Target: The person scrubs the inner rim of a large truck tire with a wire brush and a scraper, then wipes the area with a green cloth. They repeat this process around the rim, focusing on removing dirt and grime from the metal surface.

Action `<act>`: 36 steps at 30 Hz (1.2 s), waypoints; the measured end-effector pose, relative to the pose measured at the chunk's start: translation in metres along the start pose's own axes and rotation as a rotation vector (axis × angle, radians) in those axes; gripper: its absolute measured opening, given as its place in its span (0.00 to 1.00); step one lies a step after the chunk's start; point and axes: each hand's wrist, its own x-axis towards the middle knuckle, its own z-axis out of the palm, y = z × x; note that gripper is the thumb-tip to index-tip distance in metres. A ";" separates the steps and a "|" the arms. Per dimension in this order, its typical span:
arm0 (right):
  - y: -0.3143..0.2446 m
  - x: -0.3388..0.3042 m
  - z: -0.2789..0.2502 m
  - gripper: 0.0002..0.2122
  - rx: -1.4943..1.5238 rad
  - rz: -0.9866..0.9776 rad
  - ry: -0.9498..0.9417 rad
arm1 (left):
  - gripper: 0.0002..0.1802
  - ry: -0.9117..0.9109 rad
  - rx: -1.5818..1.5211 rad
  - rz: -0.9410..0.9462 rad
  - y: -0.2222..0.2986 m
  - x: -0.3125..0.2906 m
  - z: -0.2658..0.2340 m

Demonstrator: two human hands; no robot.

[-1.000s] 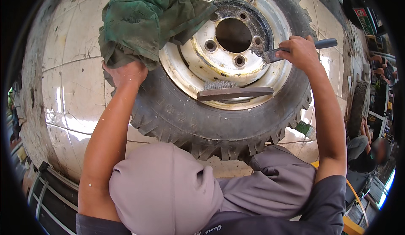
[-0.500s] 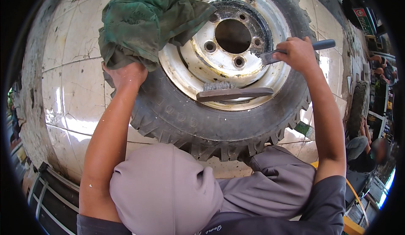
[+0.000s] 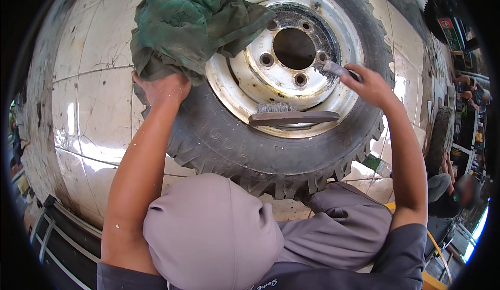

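Observation:
My right hand (image 3: 365, 83) is closed round a flat, grey-handled tool (image 3: 336, 68); whether it is a paintbrush or a scraper I cannot tell. Its pale tip is at the right of the wheel's hub, near a bolt hole. The steel rim (image 3: 232, 95) is white, stained and chipped, with a dark patch at its upper right. Around it sits a black, chunky-treaded tyre (image 3: 208, 128), lying flat. My left hand (image 3: 169, 88) is at the tyre's left edge, its fingers hidden under a bunched green cloth (image 3: 179, 29). A wire brush (image 3: 294, 117) rests across the rim's near side.
Cracked pale tiles (image 3: 99, 97) surround the tyre, stained and wet-looking in places. A green bottle (image 3: 377, 165) lies by its right side. My bent knee (image 3: 213, 227) is close to the near tread. Another person (image 3: 463, 191) crouches at the far right beside another tyre (image 3: 440, 134).
My right hand has turned, and the tool's tip has moved up along the hub's right side. The view has shifted slightly. The left hand stays at the cloth; the wire brush stays on the rim.

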 end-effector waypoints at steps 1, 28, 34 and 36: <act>0.007 -0.012 0.005 0.25 0.092 -0.019 0.034 | 0.53 -0.024 -0.016 -0.028 0.002 0.001 -0.001; -0.016 -0.076 0.048 0.32 -0.400 0.025 0.047 | 0.52 -0.012 -0.013 -0.017 0.002 0.001 -0.001; -0.014 -0.076 0.051 0.33 -0.378 0.011 0.057 | 0.51 0.015 0.033 0.019 0.004 -0.002 -0.004; -0.013 -0.076 0.052 0.32 -0.386 0.011 0.049 | 0.51 0.009 0.004 -0.011 0.003 0.001 0.001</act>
